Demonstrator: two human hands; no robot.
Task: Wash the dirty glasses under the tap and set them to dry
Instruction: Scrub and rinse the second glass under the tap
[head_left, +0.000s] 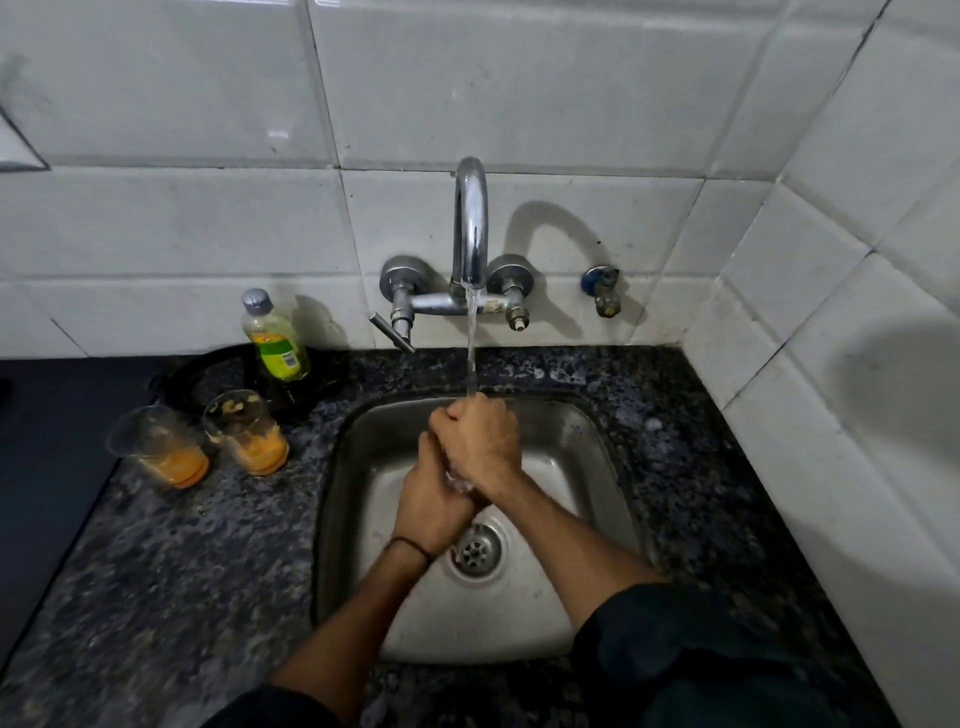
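Right hand: the right hand (483, 441) is curled over the upper part of a clear glass (460, 482), knuckles up.
Left hand: the left hand (430, 501) grips the same glass from below and from the left, with its fingers wrapped round it. A thin dark band (410, 545) sits on that wrist.
Glass: held over the sink and mostly hidden between the two hands; only a small wet, clear patch shows.
Water: a stream (471, 353) falls from the spout onto the top of the right hand.
Tap: a chrome tap (470, 223) with a curved spout, fixed to the wall behind the basin.
Sink: a steel sink (597, 467) sunk into the table, with its drain (475, 552) just on the near side of the hands.
Dirty glasses: two stand upright and near each other on the table left of the sink, one (247, 431) closer to it and one (158, 447) further left. Both have orange dregs at the bottom.
Bottle: a soap bottle (275, 335) with a grey cap and a green-yellow label stands behind them on a dark round tray (208, 369).
Table: dark speckled stone (208, 545).
Wall: white tiles (208, 223).
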